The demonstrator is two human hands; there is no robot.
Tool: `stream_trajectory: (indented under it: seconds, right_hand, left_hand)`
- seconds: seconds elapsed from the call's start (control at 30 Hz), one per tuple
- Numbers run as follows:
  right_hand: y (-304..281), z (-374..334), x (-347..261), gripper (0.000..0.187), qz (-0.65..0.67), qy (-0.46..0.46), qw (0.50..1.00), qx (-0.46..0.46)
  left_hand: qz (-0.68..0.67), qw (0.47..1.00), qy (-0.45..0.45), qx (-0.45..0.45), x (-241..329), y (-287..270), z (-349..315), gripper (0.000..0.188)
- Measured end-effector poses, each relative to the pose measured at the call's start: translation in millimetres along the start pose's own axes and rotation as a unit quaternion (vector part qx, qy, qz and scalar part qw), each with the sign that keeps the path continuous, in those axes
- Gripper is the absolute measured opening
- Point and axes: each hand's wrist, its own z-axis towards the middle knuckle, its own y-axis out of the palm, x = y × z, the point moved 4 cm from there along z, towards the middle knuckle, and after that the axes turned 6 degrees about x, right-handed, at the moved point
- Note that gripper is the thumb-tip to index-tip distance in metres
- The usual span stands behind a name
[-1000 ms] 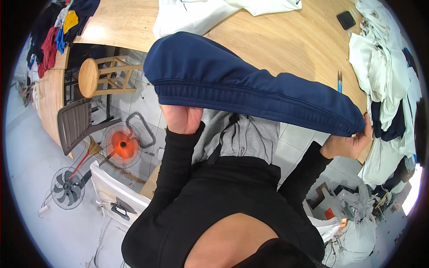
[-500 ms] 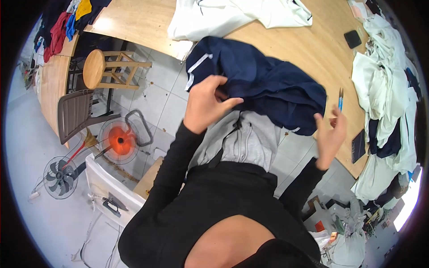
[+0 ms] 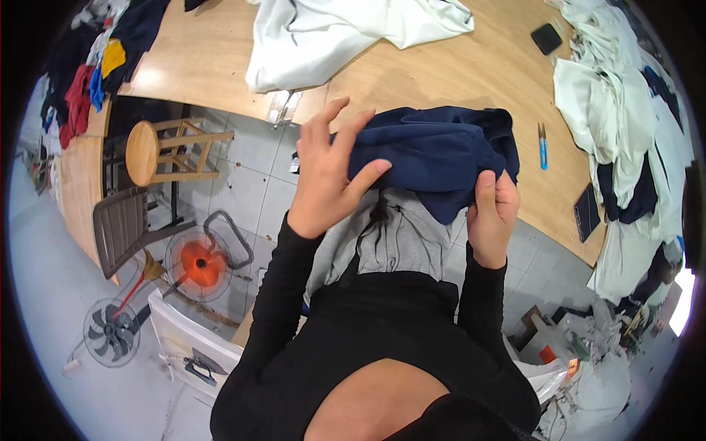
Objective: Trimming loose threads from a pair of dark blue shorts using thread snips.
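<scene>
A bunched navy blue garment [image 3: 426, 151] lies over the near edge of the wooden table and hangs down in front of my lap. My right hand [image 3: 494, 213] pinches its right end between thumb and fingers. At the garment's left end, my left hand [image 3: 331, 169] has its fingers spread, with the thumb against or just over the cloth. Blue-handled thread snips [image 3: 543, 147] rest on the table to the right of the garment.
White cloth [image 3: 346, 37] covers part of the wooden table [image 3: 441, 77] at the far side. A dark square object [image 3: 546, 39] and a dark flat rectangle [image 3: 586, 213] lie right, beside heaped white garments [image 3: 610, 125]. To the left are a stool [image 3: 142, 153], a chair and fans [image 3: 200, 263].
My right hand has moved left and closed on the garment. The navy cloth is gathered into a more compact bundle, its white stripe no longer showing. My left hand's fingers have spread.
</scene>
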Motion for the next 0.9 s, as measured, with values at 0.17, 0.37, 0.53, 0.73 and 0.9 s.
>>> stream_trajectory:
  seconds: [0.17, 0.37, 0.53, 0.73, 0.9]
  right_hand:
    - [-8.0, 4.3, -25.2, 0.043, -0.056, -0.031, 0.998, 0.027]
    - [-35.5, 0.2, -28.2, 0.038, -0.103, -0.023, 0.994, 0.026]
    - [-93.2, -3.0, 1.2, 0.039, 0.025, -0.044, 0.992, 0.113]
    - [-121.8, -1.4, 24.3, 0.049, 0.126, -0.049, 0.983, 0.120]
    - [-122.4, 3.8, 20.4, 0.051, 0.094, -0.020, 0.989, 0.109]
  left_hand:
    - [-0.193, 0.968, -0.102, -0.120, -47.1, 46.0, -40.1, 0.019]
    - [-0.399, 0.890, -0.220, -0.018, -44.7, -11.3, -42.5, 0.015]
    - [-0.183, 0.950, -0.149, -0.204, -3.9, -20.5, -18.9, 0.032]
    - [-0.053, 0.995, -0.022, -0.082, 20.0, -3.4, -21.4, 0.014]
    - [-0.349, 0.920, -0.174, -0.026, 5.3, -0.9, -24.9, 0.011]
